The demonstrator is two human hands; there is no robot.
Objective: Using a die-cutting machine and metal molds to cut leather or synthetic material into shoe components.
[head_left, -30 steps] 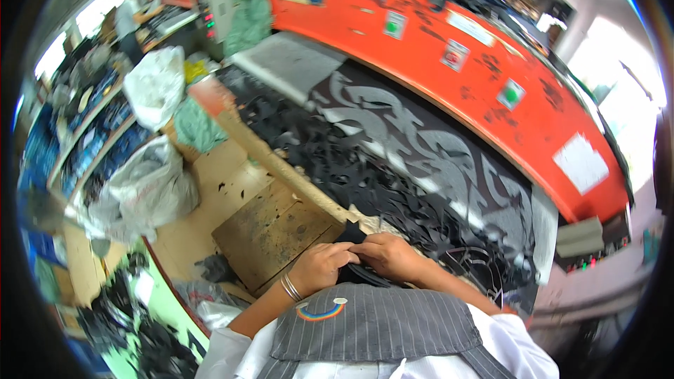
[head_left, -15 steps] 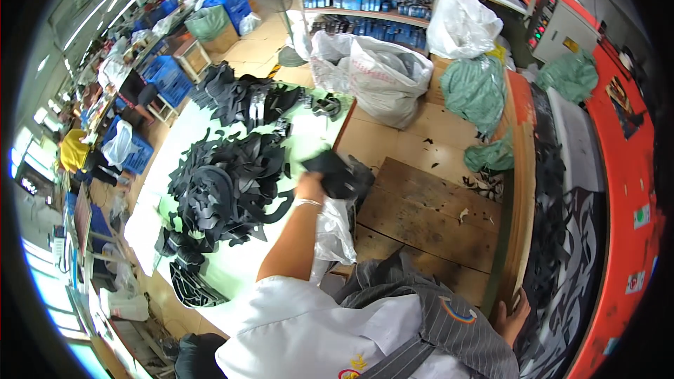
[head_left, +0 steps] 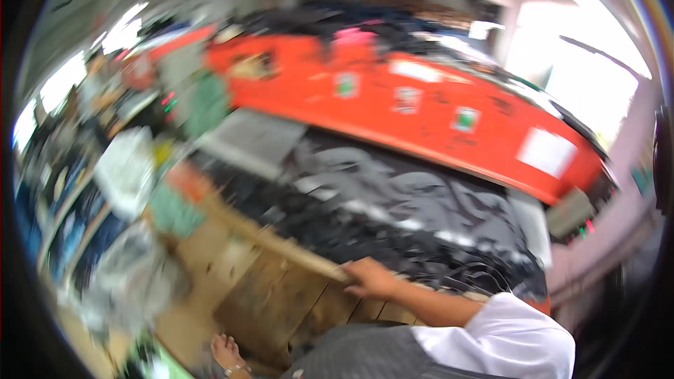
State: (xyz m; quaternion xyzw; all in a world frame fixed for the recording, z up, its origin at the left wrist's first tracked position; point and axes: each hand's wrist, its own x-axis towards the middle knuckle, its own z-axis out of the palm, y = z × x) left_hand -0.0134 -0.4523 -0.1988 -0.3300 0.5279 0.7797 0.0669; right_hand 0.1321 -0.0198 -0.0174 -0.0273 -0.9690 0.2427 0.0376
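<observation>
My right hand (head_left: 370, 278) rests at the wooden edge (head_left: 302, 257) of a long machine bed, its fingers loosely extended and nothing visible in them. Dark cut scraps (head_left: 337, 228) lie heaped along the bed just beyond that hand. Low at the left, my left hand (head_left: 227, 352) shows a bracelet at the wrist. Its fingers are apart, with no object seen in them. The picture is smeared by motion, so small details are lost.
A long red machine beam (head_left: 435, 116) spans the far side above a patterned dark sheet (head_left: 379, 175). White bags (head_left: 126, 172) and a green bag (head_left: 175, 207) stand at the left. Below lies a wooden board (head_left: 260, 302); a pale green table corner (head_left: 168, 361) shows bottom left.
The view has swung right, from the table of black pieces to the red machine. My left hand no longer has the black pieces in it; my right hand remains at the wooden edge.
</observation>
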